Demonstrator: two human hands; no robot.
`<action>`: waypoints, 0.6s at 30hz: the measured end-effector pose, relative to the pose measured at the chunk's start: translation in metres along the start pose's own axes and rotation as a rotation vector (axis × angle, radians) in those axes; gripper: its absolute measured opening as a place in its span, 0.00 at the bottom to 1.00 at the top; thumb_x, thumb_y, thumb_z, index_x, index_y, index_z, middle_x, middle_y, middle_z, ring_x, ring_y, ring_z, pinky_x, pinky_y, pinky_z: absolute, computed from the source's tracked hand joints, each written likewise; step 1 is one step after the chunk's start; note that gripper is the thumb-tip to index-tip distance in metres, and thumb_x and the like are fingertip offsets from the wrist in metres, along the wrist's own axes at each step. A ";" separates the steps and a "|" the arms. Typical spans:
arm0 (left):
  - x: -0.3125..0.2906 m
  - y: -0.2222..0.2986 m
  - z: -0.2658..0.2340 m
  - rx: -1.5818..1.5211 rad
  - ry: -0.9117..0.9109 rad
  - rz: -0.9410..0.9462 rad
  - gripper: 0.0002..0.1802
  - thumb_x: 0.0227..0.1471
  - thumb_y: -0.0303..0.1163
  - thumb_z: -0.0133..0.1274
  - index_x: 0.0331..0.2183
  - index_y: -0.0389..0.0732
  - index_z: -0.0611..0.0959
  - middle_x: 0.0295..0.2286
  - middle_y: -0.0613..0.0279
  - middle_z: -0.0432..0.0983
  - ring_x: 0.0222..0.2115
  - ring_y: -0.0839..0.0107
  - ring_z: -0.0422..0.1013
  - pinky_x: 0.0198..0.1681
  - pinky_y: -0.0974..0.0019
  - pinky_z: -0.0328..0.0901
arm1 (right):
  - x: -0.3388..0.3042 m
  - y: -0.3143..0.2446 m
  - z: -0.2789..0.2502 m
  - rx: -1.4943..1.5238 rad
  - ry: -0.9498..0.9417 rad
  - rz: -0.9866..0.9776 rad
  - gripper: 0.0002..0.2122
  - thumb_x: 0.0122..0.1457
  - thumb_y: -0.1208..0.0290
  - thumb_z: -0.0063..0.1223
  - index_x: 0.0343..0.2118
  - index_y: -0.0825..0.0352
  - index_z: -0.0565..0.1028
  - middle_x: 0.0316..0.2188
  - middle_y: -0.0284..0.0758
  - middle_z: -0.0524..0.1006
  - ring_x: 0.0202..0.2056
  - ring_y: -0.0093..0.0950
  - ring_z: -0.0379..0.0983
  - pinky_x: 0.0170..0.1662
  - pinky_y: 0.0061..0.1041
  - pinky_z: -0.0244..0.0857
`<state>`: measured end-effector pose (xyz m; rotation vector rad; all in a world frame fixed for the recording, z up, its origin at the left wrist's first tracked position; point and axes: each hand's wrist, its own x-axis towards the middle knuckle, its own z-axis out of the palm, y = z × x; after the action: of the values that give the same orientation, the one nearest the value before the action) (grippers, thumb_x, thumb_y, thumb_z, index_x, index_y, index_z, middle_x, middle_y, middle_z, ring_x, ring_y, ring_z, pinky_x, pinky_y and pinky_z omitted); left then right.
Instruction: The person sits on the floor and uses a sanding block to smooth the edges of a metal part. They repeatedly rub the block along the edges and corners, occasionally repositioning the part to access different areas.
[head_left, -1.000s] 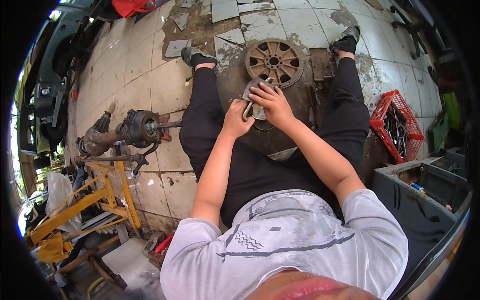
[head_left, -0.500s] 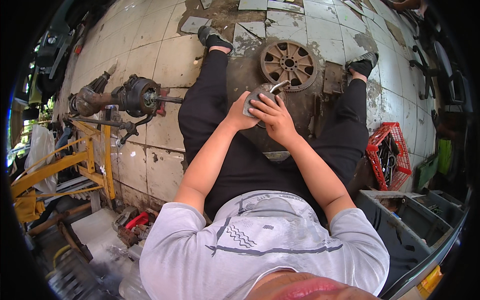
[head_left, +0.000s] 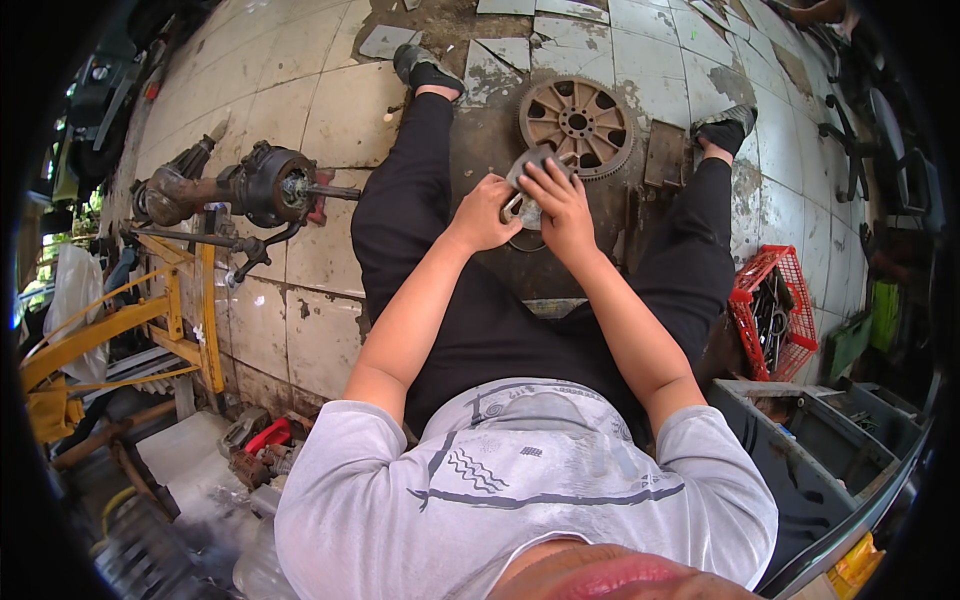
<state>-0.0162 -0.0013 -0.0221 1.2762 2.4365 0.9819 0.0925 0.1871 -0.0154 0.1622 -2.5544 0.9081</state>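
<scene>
Between my spread legs, both hands work on a small metal part [head_left: 527, 213] with a pale curved bar along its edge. My left hand [head_left: 486, 214] grips it from the left side, fingers bent round the edge. A dark grey, flat, sheet-like piece [head_left: 535, 160] lies against its far side; I cannot make out its exact kind. My right hand [head_left: 563, 208] holds this piece, fingers lying over it and pointing away from me. Just beyond the hands, a rusty toothed flywheel [head_left: 577, 122] lies flat on the floor.
A greasy axle housing [head_left: 205, 192] with a protruding shaft stands at left, near a yellow metal frame [head_left: 175, 330]. At right are a red plastic basket [head_left: 742, 310] of tools and a grey compartmented bin [head_left: 765, 440]. A rusty plate [head_left: 665, 155] lies beside the flywheel.
The metal part has been turned in my hands; its bar now sits by my left fingers. The grey piece has shifted to the far side, under my right fingers.
</scene>
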 end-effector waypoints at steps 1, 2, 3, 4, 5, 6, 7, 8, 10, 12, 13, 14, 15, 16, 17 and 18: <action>-0.002 0.001 0.000 -0.048 0.042 -0.061 0.26 0.45 0.36 0.68 0.48 0.42 0.83 0.44 0.53 0.82 0.51 0.47 0.77 0.52 0.49 0.76 | 0.000 -0.009 -0.003 0.012 -0.008 -0.049 0.31 0.58 0.86 0.57 0.62 0.48 0.82 0.69 0.28 0.76 0.74 0.39 0.65 0.70 0.63 0.56; -0.006 0.004 0.002 -0.096 0.083 -0.121 0.25 0.44 0.35 0.68 0.47 0.41 0.83 0.42 0.54 0.83 0.50 0.47 0.77 0.52 0.49 0.76 | -0.006 -0.022 -0.007 0.064 -0.067 -0.084 0.31 0.58 0.86 0.58 0.62 0.47 0.82 0.70 0.28 0.75 0.74 0.38 0.65 0.70 0.64 0.56; -0.012 0.006 0.008 -0.152 0.115 -0.185 0.24 0.44 0.34 0.68 0.46 0.40 0.84 0.41 0.54 0.84 0.50 0.48 0.77 0.52 0.49 0.76 | -0.012 -0.032 -0.009 0.075 -0.122 -0.121 0.31 0.58 0.85 0.58 0.63 0.47 0.81 0.70 0.26 0.75 0.74 0.38 0.65 0.70 0.64 0.56; -0.014 0.002 0.008 -0.111 0.095 -0.138 0.23 0.46 0.34 0.68 0.46 0.41 0.84 0.41 0.54 0.84 0.50 0.48 0.77 0.53 0.50 0.75 | -0.009 -0.031 -0.010 0.070 -0.114 -0.120 0.31 0.58 0.85 0.58 0.63 0.47 0.81 0.70 0.26 0.75 0.74 0.38 0.65 0.71 0.63 0.56; -0.016 -0.003 0.005 -0.084 0.068 -0.119 0.24 0.46 0.35 0.68 0.47 0.41 0.84 0.43 0.53 0.83 0.51 0.47 0.77 0.54 0.50 0.75 | -0.003 -0.026 -0.009 0.065 -0.105 -0.119 0.31 0.59 0.85 0.57 0.63 0.47 0.81 0.70 0.26 0.75 0.74 0.38 0.65 0.71 0.63 0.56; -0.011 0.003 -0.004 -0.065 0.027 -0.087 0.25 0.47 0.36 0.68 0.48 0.42 0.84 0.44 0.53 0.82 0.51 0.46 0.77 0.54 0.50 0.75 | 0.002 -0.014 -0.007 0.033 -0.067 -0.032 0.31 0.59 0.85 0.58 0.63 0.47 0.81 0.69 0.26 0.76 0.74 0.38 0.66 0.71 0.62 0.56; -0.004 0.008 -0.009 -0.042 -0.005 -0.051 0.26 0.48 0.37 0.69 0.49 0.42 0.83 0.45 0.53 0.81 0.52 0.46 0.77 0.54 0.50 0.74 | 0.009 0.001 -0.004 0.000 -0.026 0.046 0.30 0.59 0.85 0.58 0.63 0.47 0.81 0.69 0.26 0.76 0.73 0.38 0.66 0.71 0.62 0.56; 0.000 0.010 -0.006 -0.091 0.053 -0.025 0.27 0.47 0.38 0.70 0.49 0.41 0.83 0.48 0.51 0.80 0.52 0.44 0.77 0.55 0.50 0.74 | 0.009 0.010 -0.001 -0.017 0.016 0.104 0.30 0.59 0.84 0.58 0.63 0.48 0.81 0.68 0.26 0.77 0.73 0.39 0.66 0.71 0.61 0.55; -0.007 0.011 -0.003 -0.130 0.066 -0.129 0.28 0.45 0.37 0.71 0.49 0.40 0.83 0.48 0.50 0.80 0.52 0.44 0.76 0.55 0.50 0.74 | 0.001 -0.001 -0.004 0.017 -0.032 -0.013 0.30 0.59 0.84 0.58 0.63 0.47 0.81 0.68 0.27 0.77 0.73 0.39 0.66 0.71 0.60 0.56; -0.009 0.007 0.004 -0.097 0.087 -0.139 0.29 0.43 0.36 0.71 0.48 0.38 0.82 0.48 0.48 0.79 0.51 0.44 0.76 0.54 0.49 0.75 | -0.012 -0.027 -0.012 0.050 -0.115 -0.105 0.29 0.59 0.84 0.58 0.62 0.47 0.82 0.68 0.27 0.77 0.73 0.39 0.66 0.71 0.60 0.57; -0.011 0.002 0.005 -0.119 0.087 -0.148 0.28 0.44 0.36 0.71 0.47 0.38 0.82 0.48 0.48 0.79 0.51 0.44 0.76 0.53 0.49 0.75 | -0.008 -0.027 -0.013 0.046 -0.107 -0.102 0.29 0.59 0.84 0.58 0.62 0.47 0.82 0.68 0.27 0.77 0.73 0.39 0.66 0.70 0.61 0.58; -0.013 -0.004 0.004 -0.141 0.088 -0.158 0.28 0.44 0.36 0.71 0.47 0.38 0.82 0.48 0.48 0.79 0.51 0.43 0.76 0.53 0.48 0.75 | 0.000 -0.023 -0.013 0.041 -0.099 -0.100 0.29 0.59 0.84 0.58 0.62 0.47 0.82 0.68 0.27 0.77 0.73 0.39 0.66 0.70 0.61 0.58; -0.010 0.005 0.000 -0.176 0.070 -0.161 0.27 0.44 0.36 0.71 0.47 0.38 0.82 0.48 0.48 0.79 0.51 0.43 0.76 0.53 0.48 0.75 | 0.000 -0.015 -0.012 0.028 -0.092 -0.074 0.29 0.59 0.84 0.58 0.62 0.48 0.82 0.68 0.28 0.77 0.73 0.39 0.66 0.70 0.62 0.58; -0.002 0.005 -0.006 -0.053 0.009 -0.043 0.27 0.44 0.36 0.70 0.46 0.39 0.82 0.48 0.48 0.79 0.50 0.42 0.76 0.52 0.47 0.74 | 0.009 0.000 -0.009 -0.015 -0.056 0.004 0.29 0.59 0.84 0.57 0.62 0.48 0.82 0.68 0.28 0.77 0.74 0.39 0.65 0.69 0.64 0.58; -0.001 0.008 -0.003 -0.049 -0.005 -0.041 0.27 0.45 0.37 0.70 0.47 0.40 0.82 0.48 0.49 0.79 0.50 0.42 0.76 0.52 0.47 0.75 | 0.010 0.008 -0.006 -0.021 0.001 0.084 0.30 0.58 0.85 0.56 0.62 0.49 0.82 0.69 0.28 0.76 0.74 0.40 0.65 0.69 0.66 0.58; -0.002 0.008 -0.002 -0.038 -0.013 -0.044 0.28 0.45 0.37 0.70 0.48 0.41 0.82 0.48 0.49 0.79 0.49 0.42 0.77 0.52 0.47 0.75 | 0.005 0.009 -0.004 -0.024 -0.023 0.058 0.30 0.58 0.86 0.56 0.62 0.49 0.82 0.69 0.28 0.76 0.74 0.40 0.65 0.69 0.66 0.57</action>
<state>-0.0111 -0.0004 -0.0160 1.2074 2.4133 0.9999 0.0870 0.1964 -0.0158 0.0917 -2.6023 0.9010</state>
